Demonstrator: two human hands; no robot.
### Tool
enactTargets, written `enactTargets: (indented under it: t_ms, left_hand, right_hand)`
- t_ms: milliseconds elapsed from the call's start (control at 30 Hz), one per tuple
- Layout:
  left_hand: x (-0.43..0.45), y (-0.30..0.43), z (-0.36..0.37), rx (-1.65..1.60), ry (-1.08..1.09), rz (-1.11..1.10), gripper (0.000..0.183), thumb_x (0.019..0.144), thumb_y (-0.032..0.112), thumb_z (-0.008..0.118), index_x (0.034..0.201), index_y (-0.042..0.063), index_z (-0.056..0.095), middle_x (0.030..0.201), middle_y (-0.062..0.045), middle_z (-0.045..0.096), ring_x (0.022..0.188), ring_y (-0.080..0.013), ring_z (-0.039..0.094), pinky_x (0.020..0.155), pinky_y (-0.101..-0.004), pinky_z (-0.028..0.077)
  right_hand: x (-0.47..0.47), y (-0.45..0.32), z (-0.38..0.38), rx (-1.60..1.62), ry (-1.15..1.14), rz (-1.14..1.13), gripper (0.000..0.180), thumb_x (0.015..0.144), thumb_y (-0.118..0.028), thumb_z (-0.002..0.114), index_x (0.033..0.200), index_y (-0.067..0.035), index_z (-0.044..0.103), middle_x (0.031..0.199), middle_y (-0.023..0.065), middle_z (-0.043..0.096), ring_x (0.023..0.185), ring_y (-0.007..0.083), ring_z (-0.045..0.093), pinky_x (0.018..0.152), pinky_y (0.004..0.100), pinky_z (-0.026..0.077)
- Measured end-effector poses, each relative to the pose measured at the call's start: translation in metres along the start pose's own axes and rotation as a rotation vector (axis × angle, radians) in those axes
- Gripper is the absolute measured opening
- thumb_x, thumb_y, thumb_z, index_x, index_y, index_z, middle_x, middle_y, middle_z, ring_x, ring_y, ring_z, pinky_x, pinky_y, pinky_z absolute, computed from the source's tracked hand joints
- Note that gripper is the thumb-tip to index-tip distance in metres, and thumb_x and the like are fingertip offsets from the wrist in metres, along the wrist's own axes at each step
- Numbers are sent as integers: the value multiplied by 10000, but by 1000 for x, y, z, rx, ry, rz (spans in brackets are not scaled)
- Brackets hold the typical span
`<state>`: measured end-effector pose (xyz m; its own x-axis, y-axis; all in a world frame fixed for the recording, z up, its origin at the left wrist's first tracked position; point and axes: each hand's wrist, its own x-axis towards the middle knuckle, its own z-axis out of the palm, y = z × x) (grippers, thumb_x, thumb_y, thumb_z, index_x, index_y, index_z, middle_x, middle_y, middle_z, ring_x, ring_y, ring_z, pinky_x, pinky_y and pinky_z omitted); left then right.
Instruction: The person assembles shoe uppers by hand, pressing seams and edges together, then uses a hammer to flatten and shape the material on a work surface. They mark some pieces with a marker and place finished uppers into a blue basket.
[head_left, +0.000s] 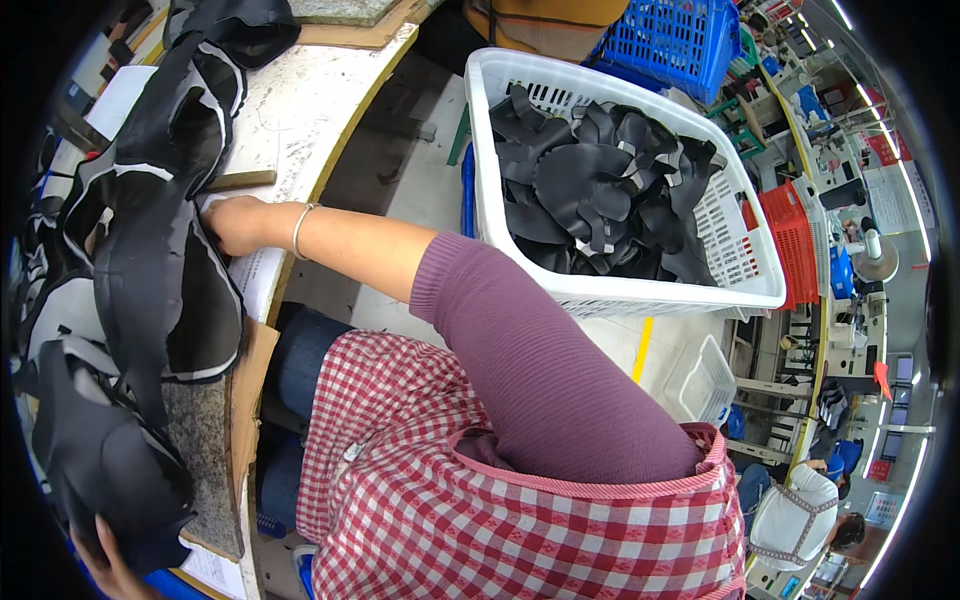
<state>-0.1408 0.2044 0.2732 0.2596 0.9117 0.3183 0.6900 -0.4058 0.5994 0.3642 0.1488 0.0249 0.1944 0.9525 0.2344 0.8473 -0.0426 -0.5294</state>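
My right hand (238, 225), with a bangle at the wrist, is curled against the edge of a long chain of black sheet-material pieces with white edging (142, 255); its fingertips are hidden. A wooden stick (244, 180) lies just beyond it. At the lower left, my left hand (112, 562) is partly cut off by the rim, its fingers on the lower edge of a black curved piece (112, 450). More black pieces (232, 26) lie at the table's far end. A white plastic basket (622, 289) holds a heap of black cut pieces with straps (585, 180).
A stone slab (199, 427) on cardboard (259, 367) lies on the white table (300, 97), near its edge. Blue crates (667, 45), red baskets (787, 240) and a small white basket (701, 375) stand around. A person in a white top (795, 510) sits at the lower right.
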Motion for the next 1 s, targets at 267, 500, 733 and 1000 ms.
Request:
enactTargets:
  t_ms: [267, 500, 733, 1000]
  left_hand:
    - [-30, -71, 33, 85, -158, 164, 488, 974, 161, 726, 1390, -38, 568, 1299, -129, 670, 1146, -211, 616, 1025, -324, 458]
    - [-81, 19, 93, 274, 51, 2, 445, 1009, 260, 690, 1349, -20, 625, 1337, -174, 661, 1198, -249, 633, 1017, -361, 498]
    - [-108, 63, 90, -253, 57, 159, 352, 866, -35, 729, 1203, 68, 724, 1166, -59, 720, 1082, -148, 647, 960, -295, 497]
    - [-135, 47, 58, -139, 85, 147, 286, 773, -84, 744, 1001, 75, 678, 919, -26, 645, 928, -198, 610, 909, -319, 428]
  right_hand:
    - [-18, -48, -2, -85, -322, 36, 263, 812, -201, 667, 991, -66, 803, 1026, 153, 770, 987, 342, 736, 784, 465, 578]
    - [2, -71, 39, -265, -213, -92, 356, 815, -216, 703, 1145, -108, 783, 1375, 154, 639, 1297, 338, 581, 1083, 539, 423]
    - [-69, -99, -79, -33, -194, 70, 297, 933, -296, 683, 970, -2, 703, 911, 234, 715, 829, 383, 701, 739, 479, 552]
    - [-135, -234, -77, 610, -254, -287, 201, 907, -159, 755, 1062, -37, 719, 934, 105, 723, 806, 207, 722, 692, 302, 575]
